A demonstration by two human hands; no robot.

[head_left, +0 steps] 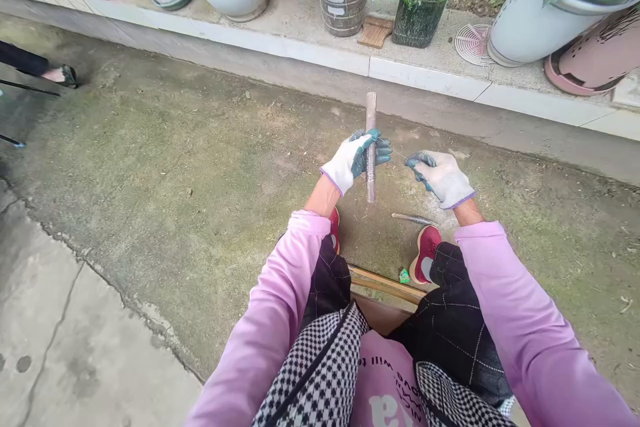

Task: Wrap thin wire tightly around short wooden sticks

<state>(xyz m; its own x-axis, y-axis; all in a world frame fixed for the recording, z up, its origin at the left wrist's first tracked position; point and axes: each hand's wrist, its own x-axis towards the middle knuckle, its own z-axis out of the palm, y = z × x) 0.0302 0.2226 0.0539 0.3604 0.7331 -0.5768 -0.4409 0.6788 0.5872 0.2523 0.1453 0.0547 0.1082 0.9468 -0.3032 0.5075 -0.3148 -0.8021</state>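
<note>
My left hand (357,155), in a white glove with a blue-green coated palm, is closed around a wooden stick (371,113) held roughly upright in view. Thin wire is wound around the stick's lower half. From there a thin strand of wire (399,152) runs across to my right hand (437,173), gloved alike, whose fingers are pinched together on it. Below my hands, a second, thinner stick (414,218), also wound with something grey, lies on the ground near my right shoe (427,250).
Potted plants line a raised ledge (300,33) ahead, among them a white pot (535,20) at the right. A small green wrapper (404,275) lies between my feet. Another person's foot (63,75) shows at the far left. The ground (175,167) is rough concrete.
</note>
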